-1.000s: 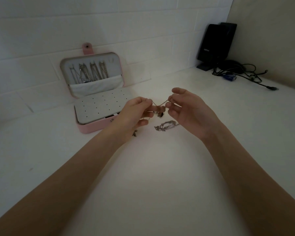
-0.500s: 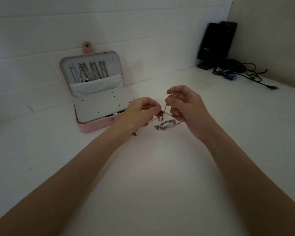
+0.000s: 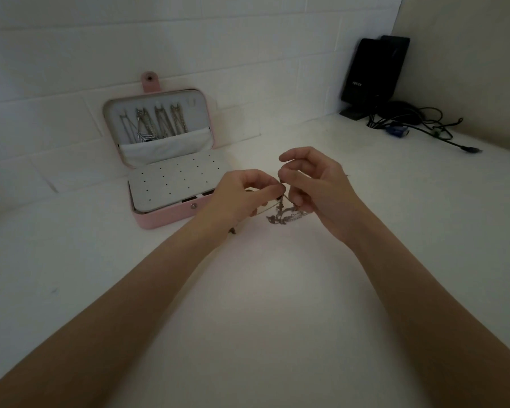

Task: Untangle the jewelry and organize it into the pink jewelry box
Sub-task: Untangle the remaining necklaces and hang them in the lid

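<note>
Since a second ago both hands have dropped closer to the matte white desk [image 3: 262, 304]. At left, the rounded pink jewelry box [image 3: 171, 220] stands open, silvery chains hung in its lid. The left hand [image 3: 242, 195] and right hand [image 3: 315, 189], nearly touching, each pinch the thin tangled chain [image 3: 284, 214], whose knotted clump rests on the desk.

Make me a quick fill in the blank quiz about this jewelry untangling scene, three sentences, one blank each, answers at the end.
1. The pink jewelry box sits with its lid ____.
2. Both the left hand and the right hand pinch a tangled ____ between them.
3. Several necklaces already hang inside the box's ____.

Missing words: open; chain; lid
</note>
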